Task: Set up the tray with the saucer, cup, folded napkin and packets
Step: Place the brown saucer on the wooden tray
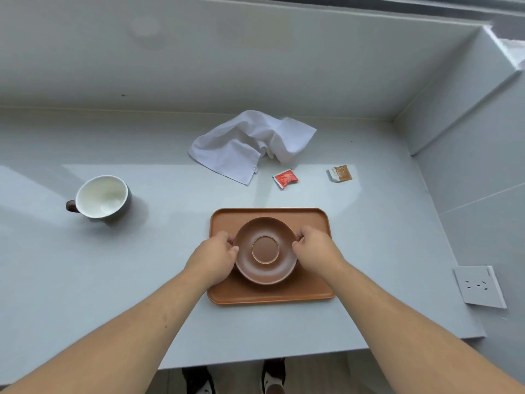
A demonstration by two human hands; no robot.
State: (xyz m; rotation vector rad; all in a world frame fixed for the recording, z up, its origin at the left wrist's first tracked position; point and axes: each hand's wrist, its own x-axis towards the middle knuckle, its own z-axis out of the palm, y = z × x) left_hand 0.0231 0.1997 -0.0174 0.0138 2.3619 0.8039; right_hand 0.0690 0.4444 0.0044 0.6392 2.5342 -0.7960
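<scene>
The brown saucer (265,250) sat over the middle of the orange tray (312,291), just below the centre of the frame, on the pale countertop (159,251). The left hand (214,258) gripped the saucer's left rim and the right hand (316,251) its right rim, fingers curled in and pinching the edge on both sides. Whether the saucer rested flat on the tray or was held just above it, I could not tell. At the left of the frame stood the cup (101,198), dark outside and white inside, well apart from the tray. Above the tray lay the white napkin (250,143), crumpled and unfolded. Just below its right side was a red packet (285,178), and further right a brown packet (339,173).
</scene>
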